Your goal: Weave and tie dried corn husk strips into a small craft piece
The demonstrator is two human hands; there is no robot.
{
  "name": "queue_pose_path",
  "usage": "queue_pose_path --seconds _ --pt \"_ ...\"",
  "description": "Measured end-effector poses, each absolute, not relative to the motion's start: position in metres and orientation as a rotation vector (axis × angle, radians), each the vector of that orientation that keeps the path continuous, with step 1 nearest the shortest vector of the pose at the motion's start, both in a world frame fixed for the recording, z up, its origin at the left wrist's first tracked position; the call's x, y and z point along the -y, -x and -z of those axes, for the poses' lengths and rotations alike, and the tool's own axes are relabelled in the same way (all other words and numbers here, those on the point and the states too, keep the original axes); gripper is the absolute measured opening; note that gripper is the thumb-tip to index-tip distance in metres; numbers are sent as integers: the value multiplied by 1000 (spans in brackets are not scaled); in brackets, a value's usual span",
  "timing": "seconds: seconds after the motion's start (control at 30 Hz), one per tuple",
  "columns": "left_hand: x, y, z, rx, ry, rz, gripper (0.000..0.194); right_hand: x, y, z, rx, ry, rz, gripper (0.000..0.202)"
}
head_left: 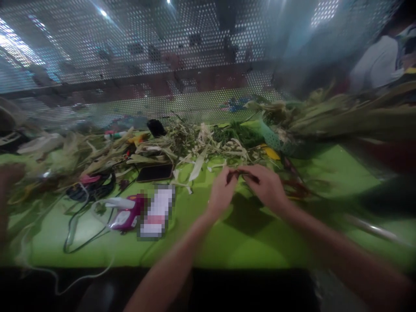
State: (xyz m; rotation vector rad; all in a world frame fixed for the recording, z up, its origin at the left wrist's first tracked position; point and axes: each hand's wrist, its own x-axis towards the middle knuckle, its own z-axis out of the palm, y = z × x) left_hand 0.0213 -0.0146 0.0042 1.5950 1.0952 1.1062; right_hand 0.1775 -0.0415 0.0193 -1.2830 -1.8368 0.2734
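Note:
My left hand (222,190) and my right hand (267,187) meet above the green table (201,242), fingertips almost touching. Both are closed in a pinch. What lies between the fingers is too small and blurred to name. Just beyond them are dried, pale husk strips (199,162), some loose on the green surface. A yellow piece (271,152) rests behind my right hand.
A dark phone (155,173), a pixelated pale rectangle (157,212) and a magenta device (128,214) with cables lie left. A green basket (271,138) with long dry leaves stands back right. A perforated screen (146,65) rises behind. Another person's hand (11,173) shows at the left edge.

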Motion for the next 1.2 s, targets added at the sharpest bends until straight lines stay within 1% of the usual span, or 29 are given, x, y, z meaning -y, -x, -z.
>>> queue_pose_path --seconds 0.1,0.2,0.27,0.43,0.57,0.63,0.93,1.1,1.2 --pt "13 -17 -11 -981 -1448 -979 10 40 -183 -23 1878 1291 -150 21" --pt "11 -8 -19 -924 -1354 -855 15 39 -188 -27 1922 1268 -129 17" --pt "9 0 -23 -938 -1405 -814 19 37 -191 -30 1944 1264 -130 16" --pt "1 11 -23 -1007 -1847 -882 14 33 -196 -31 2003 1273 -200 14" --pt "1 13 -22 -895 -2209 -917 28 31 -197 -29 2077 1286 -284 19" --pt "3 12 -22 -845 -2329 -884 31 31 -197 -29 2102 1289 -316 22" --pt "8 10 -23 -808 -2488 -703 20 28 -198 -26 2142 1276 -443 21" --pt "10 6 -22 -812 -2472 -742 11 26 -199 -22 2145 1248 -483 20" --pt "10 2 -19 -864 -2390 -782 10 26 -199 -21 2135 1236 -495 20"
